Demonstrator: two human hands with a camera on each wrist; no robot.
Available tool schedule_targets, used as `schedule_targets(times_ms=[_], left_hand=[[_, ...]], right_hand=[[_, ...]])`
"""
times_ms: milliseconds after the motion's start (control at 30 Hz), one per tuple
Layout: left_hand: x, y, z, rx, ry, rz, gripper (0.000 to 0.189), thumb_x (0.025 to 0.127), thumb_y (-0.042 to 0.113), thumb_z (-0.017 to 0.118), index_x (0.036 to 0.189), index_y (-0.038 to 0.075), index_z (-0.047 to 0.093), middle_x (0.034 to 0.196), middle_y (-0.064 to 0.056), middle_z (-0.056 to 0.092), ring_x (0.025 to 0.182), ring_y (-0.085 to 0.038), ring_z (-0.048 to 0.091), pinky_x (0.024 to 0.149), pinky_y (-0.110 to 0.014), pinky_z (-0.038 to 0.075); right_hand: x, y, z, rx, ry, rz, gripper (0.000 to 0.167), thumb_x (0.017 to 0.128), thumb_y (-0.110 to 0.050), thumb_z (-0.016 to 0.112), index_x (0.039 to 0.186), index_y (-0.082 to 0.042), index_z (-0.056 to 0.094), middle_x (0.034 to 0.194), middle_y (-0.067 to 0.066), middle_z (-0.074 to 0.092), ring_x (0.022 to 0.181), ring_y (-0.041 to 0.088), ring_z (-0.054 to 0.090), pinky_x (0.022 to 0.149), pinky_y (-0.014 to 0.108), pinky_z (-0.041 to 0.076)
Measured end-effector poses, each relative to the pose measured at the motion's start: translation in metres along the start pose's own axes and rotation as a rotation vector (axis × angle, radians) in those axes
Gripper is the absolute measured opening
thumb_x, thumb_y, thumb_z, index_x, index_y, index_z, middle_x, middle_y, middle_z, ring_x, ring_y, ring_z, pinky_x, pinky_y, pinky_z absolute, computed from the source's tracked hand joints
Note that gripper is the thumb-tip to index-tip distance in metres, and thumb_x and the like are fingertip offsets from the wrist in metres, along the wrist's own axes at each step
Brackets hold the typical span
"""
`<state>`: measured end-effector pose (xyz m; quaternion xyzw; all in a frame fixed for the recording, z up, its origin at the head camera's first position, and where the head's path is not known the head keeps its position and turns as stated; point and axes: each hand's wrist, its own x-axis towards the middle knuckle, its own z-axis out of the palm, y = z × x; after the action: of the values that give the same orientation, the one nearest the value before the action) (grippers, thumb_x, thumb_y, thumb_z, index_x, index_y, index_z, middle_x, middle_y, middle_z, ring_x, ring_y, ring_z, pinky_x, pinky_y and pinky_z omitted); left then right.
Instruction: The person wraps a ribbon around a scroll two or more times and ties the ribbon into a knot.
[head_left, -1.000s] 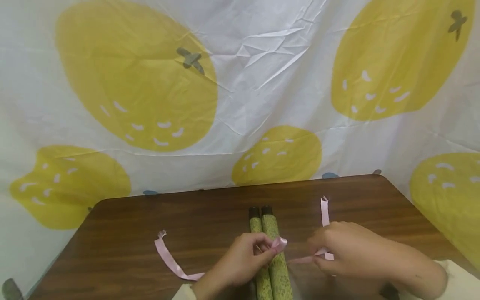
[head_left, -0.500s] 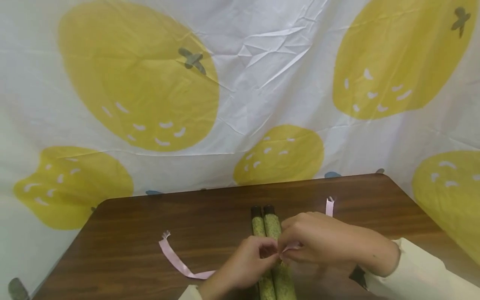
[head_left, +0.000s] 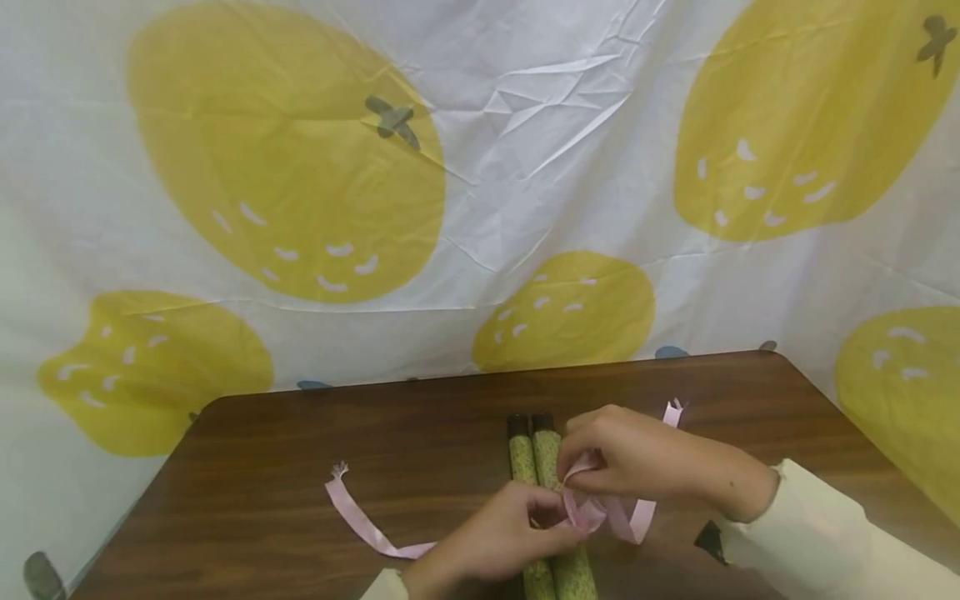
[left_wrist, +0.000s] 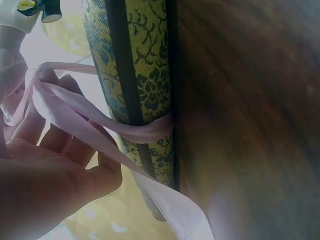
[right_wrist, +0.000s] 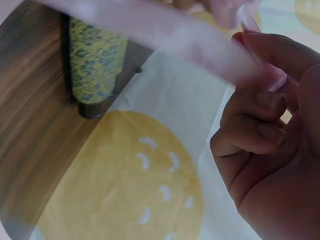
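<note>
Two rolls covered in yellow-green floral brocade (head_left: 572,575), with dark end caps, lie side by side like a rolled-up scroll. A pink satin ribbon (head_left: 588,512) loops over them; the left wrist view shows one band of ribbon (left_wrist: 145,131) passing round the brocade. My left hand (head_left: 513,529) pinches the ribbon between thumb and fingers just above the rolls. Close beside it, slightly higher, my right hand (head_left: 633,454) grips another stretch of ribbon in a loop. In the right wrist view that ribbon (right_wrist: 165,35) runs taut from curled fingers (right_wrist: 250,135).
One frayed ribbon tail (head_left: 360,521) trails leftward over the brown wood-grain table (head_left: 255,467). The other tail (head_left: 672,414) lies right of the rolls, past the right hand. A white cloth printed with yellow lemons (head_left: 562,312) hangs behind the table.
My right hand has come leftward from beyond the rolls to meet the left hand, then lifted a little with a ribbon loop. The left hand stays over the rolls.
</note>
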<state>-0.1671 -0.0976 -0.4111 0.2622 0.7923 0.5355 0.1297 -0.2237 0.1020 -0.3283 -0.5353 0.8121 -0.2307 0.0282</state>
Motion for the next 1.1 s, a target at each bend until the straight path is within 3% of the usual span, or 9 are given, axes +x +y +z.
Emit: schedule_targets(times_ms=[133,367,600,767,900,1000,1100], left_hand=[[0.000,0.000,0.000,-0.009,0.009,-0.026,0.027,0.095,0.035,0.068,0.090,0.010,0.078,0.081,0.005,0.073,0.075,0.004,0.059,0.069,-0.018,0.049],[-0.001,-0.001,0.001,-0.026,0.009,-0.035,0.023,0.095,0.027,0.069,0.089,0.006,0.077,0.083,-0.009,0.073,0.074,0.003,0.056,0.070,-0.015,0.045],[0.000,-0.002,0.002,-0.015,0.029,-0.031,0.023,0.094,0.028,0.070,0.089,0.007,0.078,0.081,-0.003,0.073,0.073,0.004,0.055,0.067,-0.015,0.046],[0.001,-0.002,0.004,-0.056,0.049,-0.053,0.018,0.092,0.023,0.071,0.091,0.006,0.077,0.084,-0.007,0.074,0.074,0.003,0.057,0.068,-0.016,0.047],[0.001,-0.002,0.003,-0.050,0.055,-0.062,0.018,0.093,0.024,0.071,0.092,0.007,0.078,0.085,-0.006,0.074,0.074,0.002,0.057,0.067,-0.016,0.047],[0.000,-0.002,0.003,-0.018,0.050,-0.045,0.021,0.093,0.026,0.070,0.091,0.007,0.078,0.085,-0.005,0.075,0.074,0.004,0.057,0.069,-0.016,0.047],[-0.001,-0.002,0.002,-0.002,0.049,-0.033,0.021,0.094,0.027,0.070,0.091,0.008,0.078,0.087,-0.006,0.076,0.077,0.004,0.058,0.072,-0.016,0.048]], right_hand=[[-0.001,0.012,0.002,0.018,0.009,0.011,0.009,0.090,-0.011,0.071,0.087,-0.019,0.074,0.081,-0.014,0.061,0.073,-0.006,0.055,0.068,0.018,0.053],[-0.002,0.028,0.011,0.040,-0.006,-0.001,0.009,0.090,-0.010,0.070,0.092,-0.015,0.078,0.084,-0.011,0.067,0.077,-0.004,0.059,0.071,0.023,0.055],[-0.013,0.034,0.022,0.046,-0.080,0.026,0.014,0.093,-0.013,0.068,0.103,-0.014,0.077,0.096,-0.008,0.074,0.091,0.001,0.066,0.082,0.024,0.056],[-0.024,0.028,0.021,0.007,0.026,0.069,0.020,0.095,-0.014,0.065,0.114,-0.013,0.072,0.105,-0.005,0.072,0.097,0.005,0.065,0.085,0.030,0.056],[-0.032,0.017,0.022,0.100,0.136,0.111,0.014,0.094,-0.010,0.066,0.104,-0.020,0.066,0.086,-0.011,0.065,0.077,-0.002,0.057,0.068,0.025,0.054],[-0.036,0.011,0.029,0.212,0.147,0.121,0.008,0.095,-0.015,0.066,0.099,-0.021,0.062,0.073,-0.016,0.056,0.065,-0.005,0.049,0.056,0.021,0.048],[-0.038,0.011,0.037,0.263,0.135,0.118,0.006,0.096,-0.019,0.066,0.098,-0.022,0.062,0.070,-0.017,0.053,0.062,-0.007,0.046,0.053,0.020,0.046]])
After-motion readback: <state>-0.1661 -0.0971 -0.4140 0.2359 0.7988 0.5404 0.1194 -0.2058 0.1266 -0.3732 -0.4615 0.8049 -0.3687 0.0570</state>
